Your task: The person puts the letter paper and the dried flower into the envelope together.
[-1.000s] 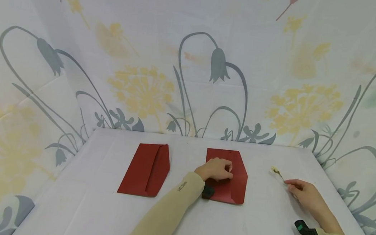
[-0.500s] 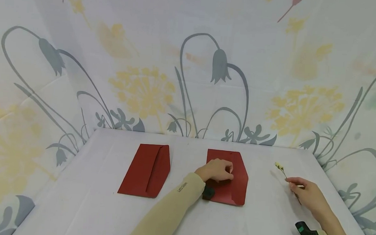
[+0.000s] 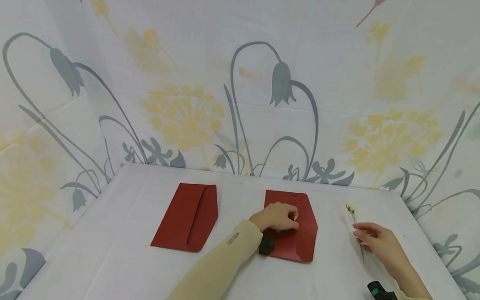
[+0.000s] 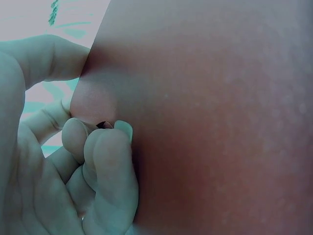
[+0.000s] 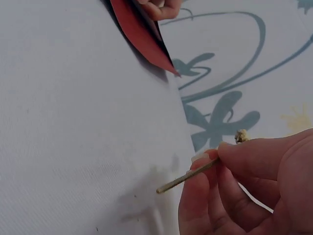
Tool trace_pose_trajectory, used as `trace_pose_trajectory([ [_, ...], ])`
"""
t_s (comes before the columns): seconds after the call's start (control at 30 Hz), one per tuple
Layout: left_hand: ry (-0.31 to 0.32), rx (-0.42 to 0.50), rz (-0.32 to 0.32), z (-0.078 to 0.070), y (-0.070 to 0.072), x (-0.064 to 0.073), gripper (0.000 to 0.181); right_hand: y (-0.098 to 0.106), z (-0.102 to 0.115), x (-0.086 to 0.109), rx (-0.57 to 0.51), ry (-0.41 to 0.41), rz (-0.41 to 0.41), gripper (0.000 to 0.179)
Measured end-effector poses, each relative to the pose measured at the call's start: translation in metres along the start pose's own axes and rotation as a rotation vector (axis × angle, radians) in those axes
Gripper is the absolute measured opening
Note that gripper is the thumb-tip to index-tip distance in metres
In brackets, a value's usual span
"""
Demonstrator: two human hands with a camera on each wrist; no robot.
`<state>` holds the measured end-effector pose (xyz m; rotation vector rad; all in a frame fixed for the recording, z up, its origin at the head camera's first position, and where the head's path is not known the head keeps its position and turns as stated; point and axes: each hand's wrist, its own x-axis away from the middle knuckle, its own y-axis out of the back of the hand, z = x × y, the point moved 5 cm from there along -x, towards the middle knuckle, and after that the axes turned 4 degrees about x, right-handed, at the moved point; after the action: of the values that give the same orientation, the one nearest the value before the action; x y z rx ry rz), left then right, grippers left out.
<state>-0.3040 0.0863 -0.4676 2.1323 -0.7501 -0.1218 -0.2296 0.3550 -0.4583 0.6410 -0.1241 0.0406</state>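
Note:
My left hand (image 3: pixel 276 216) grips the red envelope (image 3: pixel 307 232) lying right of centre, fingers curled at its opening. Close up in the left wrist view, the red paper (image 4: pixel 225 122) fills much of the picture, with bent fingers (image 4: pixel 113 171) at its edge. Between thumb and fingers, my right hand (image 3: pixel 378 244) pinches a thin stem with a small pale-yellow dried flower (image 3: pixel 349 209) at its top. The stem's cut end (image 5: pixel 168 187) sticks out past the fingertips in the right wrist view. The flower is apart from the envelope, to its right.
A second red envelope (image 3: pixel 178 219) lies to the left, its flap side facing right. White cloth covers the table (image 3: pixel 113 270). Behind it hangs a flower-printed curtain (image 3: pixel 241 122). A black wrist camera (image 3: pixel 381 294) sits at the right cuff.
My right hand has shifted a little left toward the envelope, turning the flower so its stem slants more upright. The left hand and both envelopes stay in place.

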Motion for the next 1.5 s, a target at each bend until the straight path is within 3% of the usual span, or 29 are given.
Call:
trace_pose_trajectory([
  [0.7, 0.005, 0.003, 0.006, 0.0, 0.0, 0.0, 0.015, -0.049, 0.034, -0.012, -0.219, 0.01, 0.068, 0.045],
  [1.2, 0.001, -0.018, 0.009, -0.002, -0.001, -0.001, 0.015, -0.078, 0.058, -0.024, -0.291, 0.01, 0.057, 0.039],
  [1.5, -0.02, -0.016, 0.015, 0.001, -0.001, -0.005, 0.015, -0.094, 0.065, -0.033, -0.273, -0.006, 0.058, 0.033],
])
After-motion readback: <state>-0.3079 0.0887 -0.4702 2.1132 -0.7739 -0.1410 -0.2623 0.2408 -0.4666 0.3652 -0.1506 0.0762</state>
